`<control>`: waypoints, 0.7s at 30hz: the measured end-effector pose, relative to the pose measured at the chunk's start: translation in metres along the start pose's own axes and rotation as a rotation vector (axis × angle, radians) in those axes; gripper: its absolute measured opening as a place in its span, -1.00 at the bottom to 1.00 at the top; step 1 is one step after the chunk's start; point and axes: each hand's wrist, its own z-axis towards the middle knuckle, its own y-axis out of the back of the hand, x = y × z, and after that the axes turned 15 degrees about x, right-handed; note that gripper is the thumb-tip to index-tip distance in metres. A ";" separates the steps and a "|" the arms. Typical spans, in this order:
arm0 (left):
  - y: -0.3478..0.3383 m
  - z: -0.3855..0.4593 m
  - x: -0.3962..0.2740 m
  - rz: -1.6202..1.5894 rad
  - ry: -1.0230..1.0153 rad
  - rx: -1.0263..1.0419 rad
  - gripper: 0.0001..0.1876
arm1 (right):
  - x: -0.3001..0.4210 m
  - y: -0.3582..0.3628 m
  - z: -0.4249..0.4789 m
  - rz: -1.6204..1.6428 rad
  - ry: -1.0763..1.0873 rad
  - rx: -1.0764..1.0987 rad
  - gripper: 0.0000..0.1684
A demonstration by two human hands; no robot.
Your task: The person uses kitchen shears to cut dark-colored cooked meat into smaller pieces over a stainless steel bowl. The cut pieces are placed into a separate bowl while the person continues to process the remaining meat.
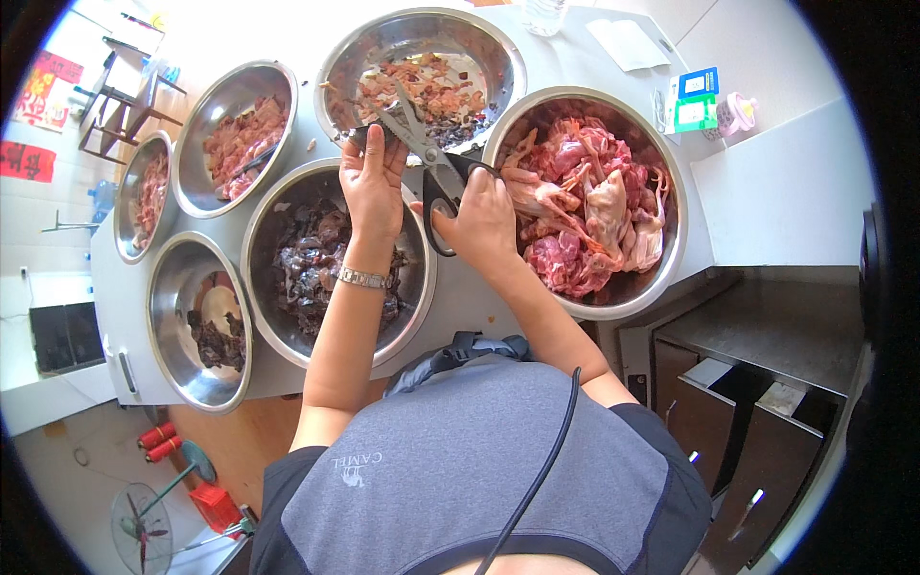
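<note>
My left hand (374, 176) is raised palm up, pinching a small dark piece of skin or meat (365, 134) under the thumb. In my right hand (480, 219) are black-handled kitchen scissors (430, 152). Their serrated blades are spread apart and reach to the dark piece; exact contact is hard to tell. Below my left hand stands a steel bowl (267, 327) of dark, wet pieces (316, 251). Beyond the scissors, another steel bowl (496, 54) contains pale orange scraps (424, 75) and dark bits. At my right, a large steel bowl (665, 277) holds raw skinned poultry (604, 208).
On the table (460, 287), more steel bowls stand at the left: two with pink meat (244, 144), one with dark scraps (215, 338). A plastic bottle (544, 16), tissue paper (627, 43), code cards (695, 100) and a pink cup (737, 113) lie toward the far right.
</note>
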 end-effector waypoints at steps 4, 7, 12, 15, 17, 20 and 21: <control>-0.009 0.000 0.000 0.038 -0.028 0.018 -0.83 | 0.004 0.005 0.002 0.040 -0.007 0.043 -0.27; -0.008 0.004 0.001 0.085 -0.056 0.043 -0.82 | 0.005 -0.003 0.006 0.063 -0.019 0.048 -0.29; -0.004 0.012 -0.001 0.179 -0.090 0.036 -0.83 | 0.010 -0.003 0.007 0.093 -0.061 0.112 -0.40; -0.001 0.015 0.001 0.217 -0.115 0.001 -0.84 | 0.001 -0.012 0.008 0.131 0.029 0.051 -0.48; 0.004 0.016 0.003 0.236 -0.117 -0.028 -0.84 | -0.008 -0.016 0.011 0.234 0.073 0.074 -0.50; 0.009 0.016 0.006 0.163 -0.067 -0.040 -0.84 | -0.007 0.002 0.014 0.551 0.017 0.220 -0.49; 0.009 0.017 0.008 0.123 -0.061 -0.041 -0.84 | -0.007 0.010 0.016 0.683 -0.025 0.283 -0.49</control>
